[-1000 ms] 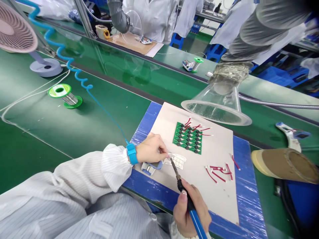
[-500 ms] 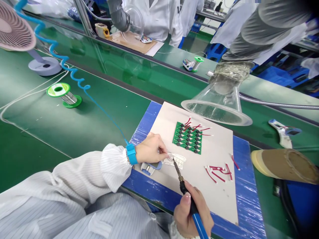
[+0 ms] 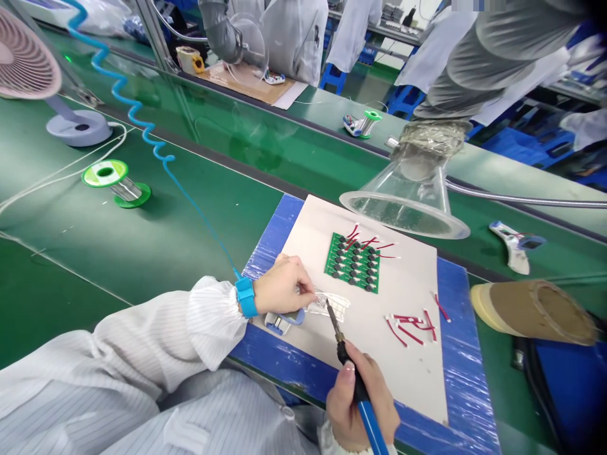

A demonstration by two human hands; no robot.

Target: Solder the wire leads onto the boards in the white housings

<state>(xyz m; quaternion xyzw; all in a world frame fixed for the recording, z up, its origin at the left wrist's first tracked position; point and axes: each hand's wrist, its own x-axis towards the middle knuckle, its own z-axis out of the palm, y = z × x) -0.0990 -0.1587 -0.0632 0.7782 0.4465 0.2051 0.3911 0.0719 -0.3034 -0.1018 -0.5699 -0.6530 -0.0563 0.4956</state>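
Note:
My right hand (image 3: pixel 363 404) grips a blue-handled soldering iron (image 3: pixel 353 373), its tip resting on a small clear and white piece (image 3: pixel 332 304) on the grey mat (image 3: pixel 379 341). My left hand (image 3: pixel 284 284) pinches the left end of that piece, with a blue strap (image 3: pixel 246 297) on the wrist. A green circuit board (image 3: pixel 353 262) with dark round parts and red wires lies just beyond. Loose red wires (image 3: pixel 412 325) lie to the right on the mat.
A clear fume funnel (image 3: pixel 408 202) hangs over the mat's far edge. A solder spool (image 3: pixel 116 183) and a pink fan (image 3: pixel 28 63) stand at the left. A brown roll (image 3: pixel 531 309) lies at the right. Other people in white coats work across the green belt (image 3: pixel 265 38).
The view has shifted slightly. My hands and the iron's tip stay at the small piece.

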